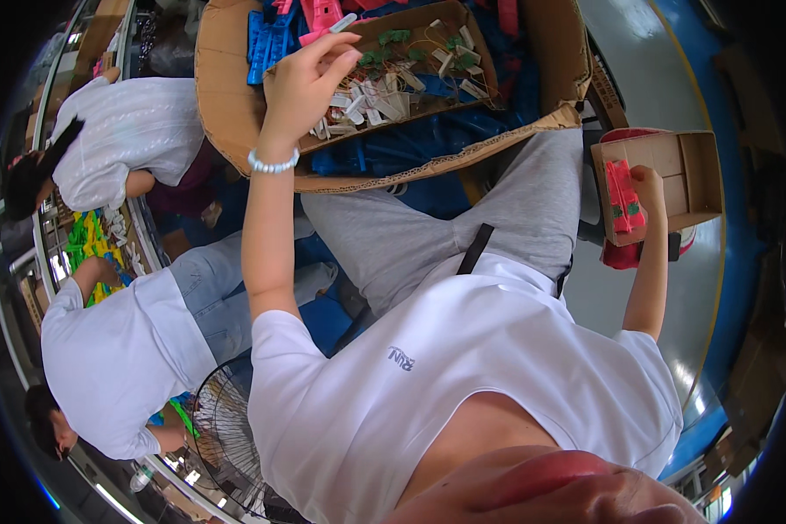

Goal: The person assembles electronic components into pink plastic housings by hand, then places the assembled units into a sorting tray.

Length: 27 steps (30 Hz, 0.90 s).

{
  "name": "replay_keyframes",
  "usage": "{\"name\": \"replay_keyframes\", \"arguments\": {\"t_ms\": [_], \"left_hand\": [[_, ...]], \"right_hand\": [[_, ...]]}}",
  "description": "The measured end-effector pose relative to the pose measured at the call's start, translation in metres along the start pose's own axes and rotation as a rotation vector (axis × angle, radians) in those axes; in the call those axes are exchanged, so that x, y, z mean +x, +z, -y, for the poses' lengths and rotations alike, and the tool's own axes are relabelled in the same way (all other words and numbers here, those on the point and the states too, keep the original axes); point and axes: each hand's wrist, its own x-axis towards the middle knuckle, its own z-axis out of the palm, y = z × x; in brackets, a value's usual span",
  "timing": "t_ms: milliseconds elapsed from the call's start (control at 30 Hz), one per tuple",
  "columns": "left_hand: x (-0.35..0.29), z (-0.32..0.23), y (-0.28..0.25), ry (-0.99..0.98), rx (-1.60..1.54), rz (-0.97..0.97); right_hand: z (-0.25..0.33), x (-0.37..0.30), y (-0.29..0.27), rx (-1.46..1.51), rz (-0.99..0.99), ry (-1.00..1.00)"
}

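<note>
My left hand [310,83] is over a large cardboard box [223,96], its thumb and fingers bent toward each other. A small white plastic piece [342,24] sticks out at the fingertips and looks gripped there; the fingers partly hide it. Below the hand, a shallow cardboard tray [485,44] in the box holds white pieces [384,100], thin wires and green circuit boards [395,37]. On my right, my right hand [648,185] has closed fingers at the edge of red plastic parts [622,196] with green boards, inside a small open carton [694,175].
Blue plastic parts [354,159] and pink ones [321,16] fill the large box on my lap. The carton sits on a red stool [620,256]. A black fan [227,428] stands at left, near two people in white tops [131,349] working at a bench.
</note>
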Motion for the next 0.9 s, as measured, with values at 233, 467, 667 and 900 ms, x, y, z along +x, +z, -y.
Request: {"name": "replay_keyframes", "arguments": {"t_ms": [233,467,667,900], "left_hand": [[0.084,0.066,0.113,0.120,0.481,0.409],[0.138,0.132,0.149,0.050,0.517,-0.105],[0.133,0.147,0.127,0.182,0.491,-0.063],[0.097,0.056,0.063,0.220,-0.028,-0.077]], "right_hand": [[0.047,-0.006,-0.035,-0.111,-0.115,-0.014],[0.126,-0.043,-0.065,0.016,-0.237,-0.073],[0.187,-0.043,-0.068,0.019,-0.377,-0.192],[0.307,-0.039,-0.097,0.193,-0.725,-0.505]]}}
